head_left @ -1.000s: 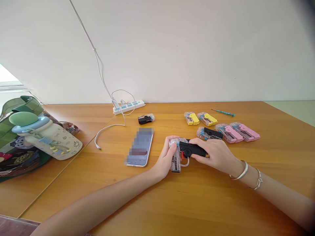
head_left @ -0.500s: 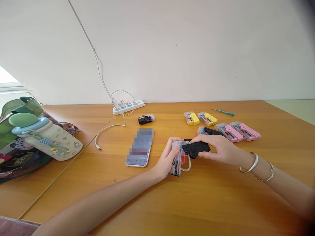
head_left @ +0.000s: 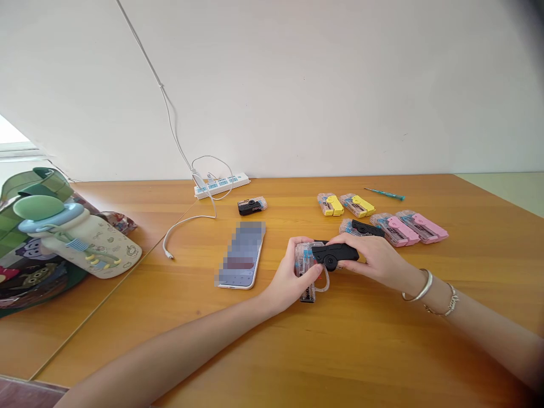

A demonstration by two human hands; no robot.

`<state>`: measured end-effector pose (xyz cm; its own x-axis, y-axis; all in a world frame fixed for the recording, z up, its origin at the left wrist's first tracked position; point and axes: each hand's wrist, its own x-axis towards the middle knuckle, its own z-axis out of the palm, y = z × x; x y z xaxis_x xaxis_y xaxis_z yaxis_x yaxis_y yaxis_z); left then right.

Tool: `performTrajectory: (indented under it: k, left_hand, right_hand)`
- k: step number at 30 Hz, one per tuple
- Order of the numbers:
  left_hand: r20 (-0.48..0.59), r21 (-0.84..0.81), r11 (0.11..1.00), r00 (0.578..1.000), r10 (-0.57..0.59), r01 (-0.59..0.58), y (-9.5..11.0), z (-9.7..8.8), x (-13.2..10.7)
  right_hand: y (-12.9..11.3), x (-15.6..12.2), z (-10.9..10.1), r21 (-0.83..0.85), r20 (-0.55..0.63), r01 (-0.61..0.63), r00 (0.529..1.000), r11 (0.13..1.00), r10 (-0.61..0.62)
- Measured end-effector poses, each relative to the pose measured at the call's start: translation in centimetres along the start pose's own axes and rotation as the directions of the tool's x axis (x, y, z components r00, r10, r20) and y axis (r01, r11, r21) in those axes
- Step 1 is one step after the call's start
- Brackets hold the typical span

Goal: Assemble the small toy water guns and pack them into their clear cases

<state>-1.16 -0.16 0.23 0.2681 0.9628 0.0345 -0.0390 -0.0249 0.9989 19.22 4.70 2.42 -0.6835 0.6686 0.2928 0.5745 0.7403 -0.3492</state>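
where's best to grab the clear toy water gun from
Take the toy water gun by its clear grip, coming from the near left like the left hand. It hangs below the black barrel as a thick block, which likely suits a wrapped hold, while the barrel is narrower and under the right hand.

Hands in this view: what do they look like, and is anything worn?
The left hand and right hand are bare, without gloves, and neither arm has a sleeve. The right wrist wears a smooth silver bangle and a thin silver chain bracelet; the left wrist shows no jewellery.
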Motion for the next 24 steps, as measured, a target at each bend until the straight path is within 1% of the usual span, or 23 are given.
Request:
performTrajectory:
  k: [5,12,15,19,24]
  left_hand:
    - [0.008,0.0,0.999,0.999,0.044,-0.045,-0.1,-0.1,0.0]
    - [0.035,0.038,0.997,0.997,0.072,-0.074,-0.3,-0.1,-0.2]
    - [0.031,0.055,0.995,0.996,0.085,-0.086,-0.3,0.0,-0.3]
    - [0.01,0.06,0.995,0.997,0.075,-0.076,-0.3,-0.1,-0.3]
    - [0.015,0.024,0.991,0.992,0.128,-0.128,-0.4,-0.2,-0.3]
  right_hand:
    - [0.3,0.0,0.2,-0.01,0.002,0.012,1.0,1.0,-0.012]
    - [0.3,-0.2,0.8,-0.094,-0.058,0.113,0.991,0.989,-0.119]
    - [0.3,-0.3,0.9,-0.101,-0.071,0.136,0.987,0.986,-0.144]
    - [0.2,-0.2,1.0,-0.087,-0.07,0.132,0.988,0.987,-0.139]
    - [-0.4,-0.4,1.5,-0.132,-0.078,0.095,0.991,0.987,-0.106]
